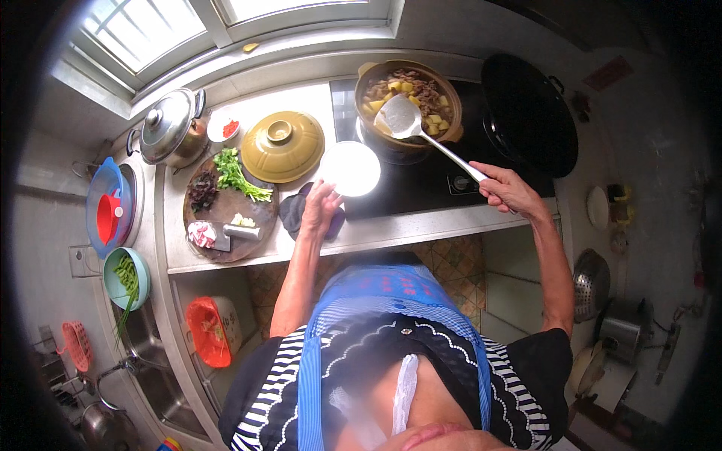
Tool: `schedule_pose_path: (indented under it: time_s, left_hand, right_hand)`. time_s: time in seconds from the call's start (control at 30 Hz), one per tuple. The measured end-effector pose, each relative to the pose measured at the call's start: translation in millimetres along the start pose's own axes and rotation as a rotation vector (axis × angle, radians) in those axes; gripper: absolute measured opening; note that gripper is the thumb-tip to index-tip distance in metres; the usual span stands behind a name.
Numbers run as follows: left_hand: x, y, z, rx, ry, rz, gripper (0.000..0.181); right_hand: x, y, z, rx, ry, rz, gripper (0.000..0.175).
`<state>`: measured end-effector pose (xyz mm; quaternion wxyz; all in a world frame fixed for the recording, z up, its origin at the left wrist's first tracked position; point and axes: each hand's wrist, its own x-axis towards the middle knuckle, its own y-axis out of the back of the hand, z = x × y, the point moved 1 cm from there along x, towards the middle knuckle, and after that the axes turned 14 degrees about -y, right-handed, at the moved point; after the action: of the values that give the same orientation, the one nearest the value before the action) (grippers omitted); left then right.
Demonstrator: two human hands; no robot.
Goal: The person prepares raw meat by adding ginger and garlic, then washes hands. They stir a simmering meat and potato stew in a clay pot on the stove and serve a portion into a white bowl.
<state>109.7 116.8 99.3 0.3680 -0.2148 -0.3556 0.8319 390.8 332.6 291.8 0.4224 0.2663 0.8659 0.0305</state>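
My right hand is closed around the handle of a metal wok spatula, whose blade is over the near left part of a clay pot. The pot holds potato chunks and pieces of meat in brown liquid. My left hand grips the near left edge of a round white dish, which is tilted and bright with glare, left of the pot and beside the yellow-brown pot lid. Whether the dish holds anything cannot be told. A dark cloth lies by my left wrist.
Left stands a round cutting board with green herbs, dark leaves, a cleaver and sliced meat. Behind it are a steel pot and a bowl with chopped red pieces. A black wok stands right. A teal bowl sits near the sink.
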Motion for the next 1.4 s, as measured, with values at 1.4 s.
schedule_pose_path:
  time_s: [1.4]
  left_hand:
    - [26,37,-21,-0.07,-0.027,0.007,0.054]
  right_hand:
    - [-53,-50,-24,-0.596,0.236,0.227,0.048]
